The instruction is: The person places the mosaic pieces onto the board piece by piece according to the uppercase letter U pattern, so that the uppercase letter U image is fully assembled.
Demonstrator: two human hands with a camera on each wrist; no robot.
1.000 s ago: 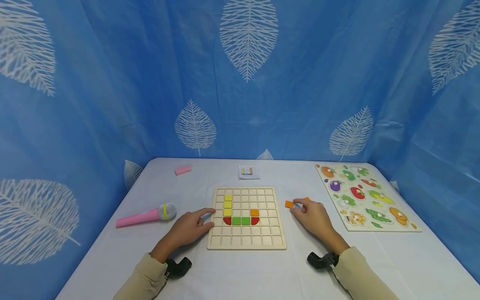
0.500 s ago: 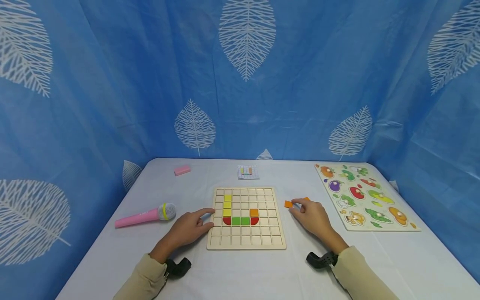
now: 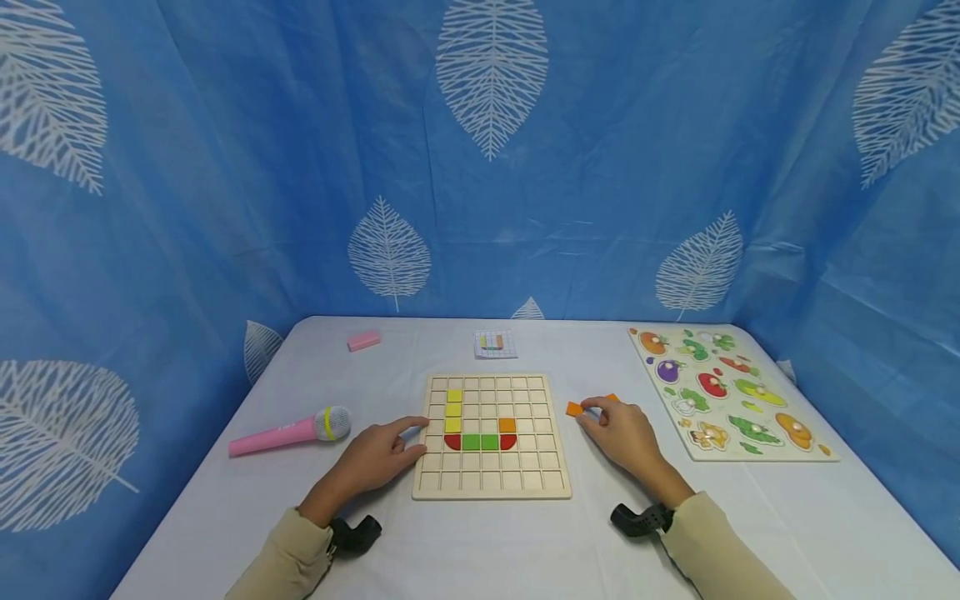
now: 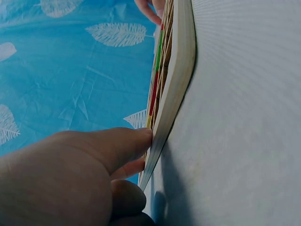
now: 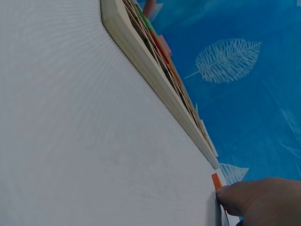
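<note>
A wooden grid board [image 3: 492, 487] lies mid-table. Its coloured tiles form a U-like shape: three yellow tiles [image 3: 453, 410] up the left, two green tiles [image 3: 480, 442] between red rounded tiles [image 3: 507, 442], and one orange tile [image 3: 507, 425] at right. My left hand [image 3: 377, 457] touches the board's left edge with thumb and forefinger spread apart. Right of the board, my right hand [image 3: 621, 433] pinches a loose orange square tile [image 3: 574, 409] between thumb and forefinger, low over the tabletop. Another orange piece [image 3: 612, 397] shows partly behind that hand. In the right wrist view the thumb overlaps the orange tile [image 5: 216, 181].
A small pattern card [image 3: 495, 344] lies behind the board. At left are a pink toy microphone [image 3: 281, 435] and a pink block [image 3: 363, 341]. A vegetable peg puzzle [image 3: 731, 392] lies at right. A blue leaf-print curtain [image 3: 585, 167] surrounds the white table [image 3: 495, 550].
The orange tile at my right fingertips has shifted slightly left and turned a little. My left hand stays at the board's edge.
</note>
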